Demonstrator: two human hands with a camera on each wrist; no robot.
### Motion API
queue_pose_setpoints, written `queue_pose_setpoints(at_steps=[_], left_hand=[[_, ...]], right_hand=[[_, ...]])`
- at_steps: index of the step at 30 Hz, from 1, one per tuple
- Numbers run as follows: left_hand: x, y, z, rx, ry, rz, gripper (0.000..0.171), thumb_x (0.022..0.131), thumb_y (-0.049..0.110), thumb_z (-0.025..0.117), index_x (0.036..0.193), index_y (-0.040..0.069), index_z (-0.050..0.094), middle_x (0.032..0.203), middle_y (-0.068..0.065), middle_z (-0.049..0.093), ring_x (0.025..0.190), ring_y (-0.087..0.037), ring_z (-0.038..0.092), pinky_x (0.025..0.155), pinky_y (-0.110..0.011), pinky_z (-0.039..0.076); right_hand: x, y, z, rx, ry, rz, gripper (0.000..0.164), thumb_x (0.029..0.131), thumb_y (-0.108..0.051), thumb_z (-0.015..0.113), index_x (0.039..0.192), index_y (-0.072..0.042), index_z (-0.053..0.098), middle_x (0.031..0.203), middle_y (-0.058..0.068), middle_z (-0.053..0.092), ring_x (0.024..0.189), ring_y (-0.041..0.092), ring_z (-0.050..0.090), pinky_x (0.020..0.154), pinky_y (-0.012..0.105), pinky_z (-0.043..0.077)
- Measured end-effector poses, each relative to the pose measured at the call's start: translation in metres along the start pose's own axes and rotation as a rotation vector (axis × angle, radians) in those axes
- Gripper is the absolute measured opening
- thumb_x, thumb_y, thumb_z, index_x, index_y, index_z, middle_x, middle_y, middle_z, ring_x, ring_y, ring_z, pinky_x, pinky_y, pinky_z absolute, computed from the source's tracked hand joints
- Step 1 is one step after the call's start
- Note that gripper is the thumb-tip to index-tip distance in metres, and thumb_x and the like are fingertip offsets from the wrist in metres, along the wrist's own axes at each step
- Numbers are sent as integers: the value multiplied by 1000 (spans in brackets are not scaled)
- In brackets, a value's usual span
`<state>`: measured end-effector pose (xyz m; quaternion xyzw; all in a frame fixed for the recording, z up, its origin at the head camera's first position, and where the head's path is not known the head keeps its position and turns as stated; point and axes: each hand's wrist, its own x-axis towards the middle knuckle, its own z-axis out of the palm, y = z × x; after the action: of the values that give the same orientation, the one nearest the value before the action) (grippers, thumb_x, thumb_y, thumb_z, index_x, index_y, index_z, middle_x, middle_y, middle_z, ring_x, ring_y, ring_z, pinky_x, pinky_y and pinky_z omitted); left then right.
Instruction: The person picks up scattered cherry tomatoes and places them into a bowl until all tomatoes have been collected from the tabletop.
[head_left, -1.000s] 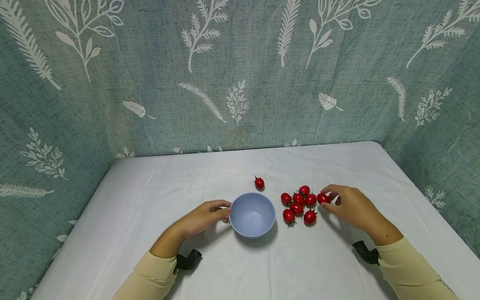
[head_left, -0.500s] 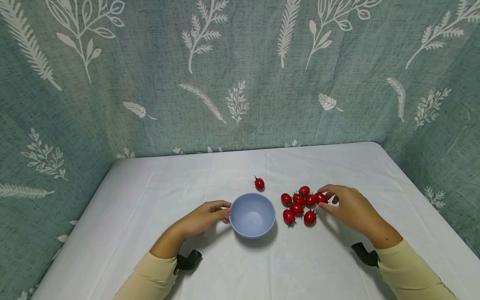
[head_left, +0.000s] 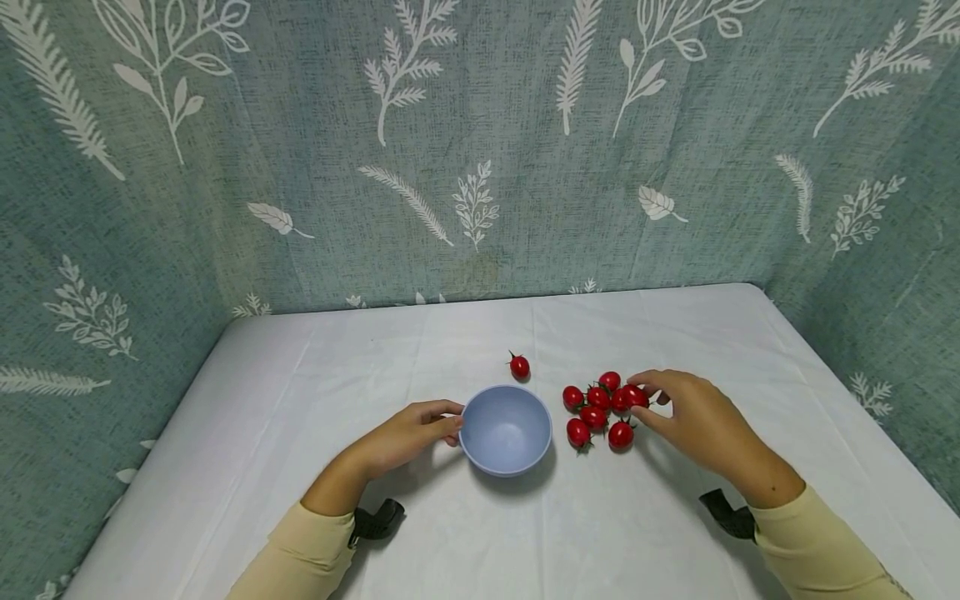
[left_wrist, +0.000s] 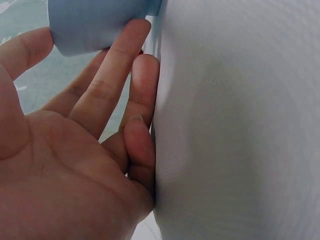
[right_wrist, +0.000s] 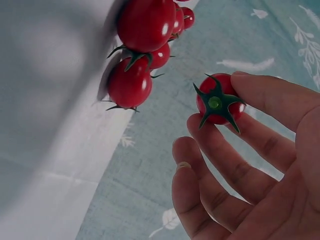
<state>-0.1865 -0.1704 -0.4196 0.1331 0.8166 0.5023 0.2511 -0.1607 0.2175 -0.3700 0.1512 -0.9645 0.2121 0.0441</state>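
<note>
Clamped between thumb and fingertips, one red cherry tomato (right_wrist: 215, 102) is held by the right hand (head_left: 686, 408) just above a table (head_left: 637, 533) spread with white cloth; its green, star-shaped leaves face back towards the palm. The left hand (head_left: 408, 433) has a light hold on a pale blue bowl (head_left: 506, 433), thumb at the rim and fingertips against the outer wall. The bowl sits upright, well in from the table's left and right edges. To its right, seven loose tomatoes (head_left: 594, 417) lie in a close cluster, with the held one at their right-hand side. A stray tomato (head_left: 519, 367) lies apart, beyond the bowl, towards the table's far edge. Work appears to be at an early stage: one tomato is lifted, eight remain on the cloth, and none shows inside the bowl. Both forearms, in pale yellow sleeves (head_left: 817, 525), reach in from the near side, set wide apart and angled inward. The right hand's ring and little fingers curl free of the tomato. The left hand's ring and little fingers are bent close to the cloth; whether they touch it, I cannot tell.
</note>
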Motion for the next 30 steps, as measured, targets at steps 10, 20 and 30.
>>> queue_pose_setpoints(at_steps=[10, 20, 30], left_hand=[[0, -1, 0, -5, -7, 11, 48, 103, 37, 54, 139, 5, 56, 118, -8, 68, 106, -16, 62, 104, -44, 40], [-1, 0, 0, -13, -10, 6, 48, 103, 37, 55, 139, 5, 56, 118, -8, 68, 106, -16, 62, 105, -45, 40], [0, 0, 0, -15, -9, 13, 48, 103, 37, 55, 139, 6, 56, 118, -8, 68, 106, -16, 62, 103, -41, 40]], right_hand=[[-3, -7, 0, -4, 24, -37, 37, 86, -19, 79, 122, -12, 69, 112, 8, 72, 92, 23, 65, 71, 38, 52], [-6, -14, 1, -3, 30, -20, 39, 86, -20, 79, 122, -12, 69, 114, 9, 72, 94, 25, 64, 74, 41, 55], [-10, -20, 0, 2, 27, 4, 44, 86, -20, 80, 127, -11, 68, 119, 12, 70, 99, 27, 65, 78, 45, 58]])
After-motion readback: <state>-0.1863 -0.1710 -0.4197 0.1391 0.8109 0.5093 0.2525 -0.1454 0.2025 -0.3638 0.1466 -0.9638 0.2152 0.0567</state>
